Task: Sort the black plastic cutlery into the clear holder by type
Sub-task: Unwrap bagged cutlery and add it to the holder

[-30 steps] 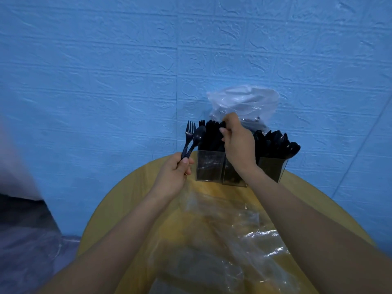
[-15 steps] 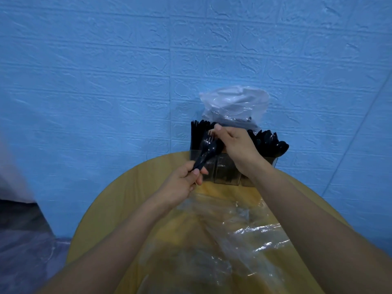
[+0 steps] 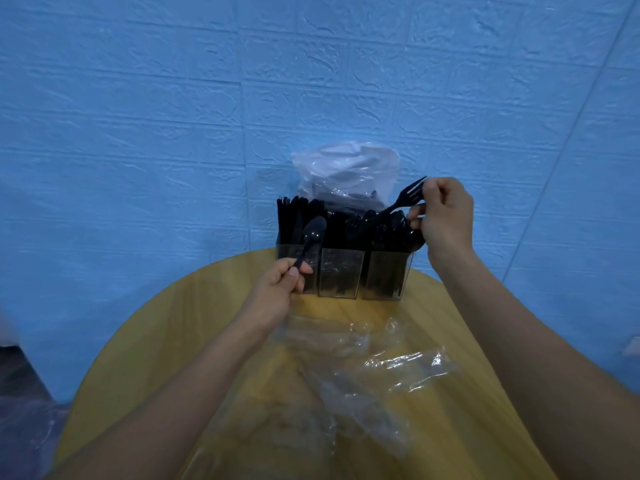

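The clear holder with three compartments stands at the table's far edge, packed with black cutlery. My left hand grips the handle of a black spoon, bowl up, in front of the left compartment. My right hand pinches a black fork by its tines, above the right compartment, its handle pointing down-left toward the middle of the holder.
A round yellow table carries crumpled clear plastic wrap in front of the holder. A clear plastic bag with more dark cutlery stands behind the holder against the blue wall.
My right hand took the fork out of my left hand's pair and moved it right, above the holder. My left hand keeps only the spoon.
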`<act>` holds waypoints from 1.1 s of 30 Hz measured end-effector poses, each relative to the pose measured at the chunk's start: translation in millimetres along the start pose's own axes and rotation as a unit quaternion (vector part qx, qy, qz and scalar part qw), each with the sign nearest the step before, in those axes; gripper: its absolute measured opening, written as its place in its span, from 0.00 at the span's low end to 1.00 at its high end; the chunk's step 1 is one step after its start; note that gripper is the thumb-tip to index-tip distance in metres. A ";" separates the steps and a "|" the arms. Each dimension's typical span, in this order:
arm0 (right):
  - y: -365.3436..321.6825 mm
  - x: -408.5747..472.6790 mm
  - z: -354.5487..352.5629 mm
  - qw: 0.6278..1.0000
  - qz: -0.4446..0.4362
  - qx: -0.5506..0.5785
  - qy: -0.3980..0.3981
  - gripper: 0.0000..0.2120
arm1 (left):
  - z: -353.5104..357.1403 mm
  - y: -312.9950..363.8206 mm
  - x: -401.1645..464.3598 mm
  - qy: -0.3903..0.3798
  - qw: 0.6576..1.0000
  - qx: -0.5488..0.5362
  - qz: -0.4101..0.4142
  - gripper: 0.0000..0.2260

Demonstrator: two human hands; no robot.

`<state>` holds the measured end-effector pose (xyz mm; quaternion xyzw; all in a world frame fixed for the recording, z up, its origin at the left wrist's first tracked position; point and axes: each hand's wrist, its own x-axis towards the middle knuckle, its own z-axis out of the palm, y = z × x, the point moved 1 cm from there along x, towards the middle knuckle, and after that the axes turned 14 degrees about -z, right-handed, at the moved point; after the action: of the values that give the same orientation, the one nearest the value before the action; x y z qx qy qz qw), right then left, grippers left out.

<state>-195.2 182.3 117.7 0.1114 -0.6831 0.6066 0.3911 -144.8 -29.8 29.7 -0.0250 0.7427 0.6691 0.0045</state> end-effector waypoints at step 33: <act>17.4 -39.7 10.0 0.977 0.048 0.105 -0.179 0.07 | 47.8 3.7 14.7 -0.047 0.995 0.059 0.067 0.11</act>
<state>-183.6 164.5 78.7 0.2255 -0.6788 0.6635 0.2192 -160.9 17.6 27.8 0.0569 0.7797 0.6235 -0.0038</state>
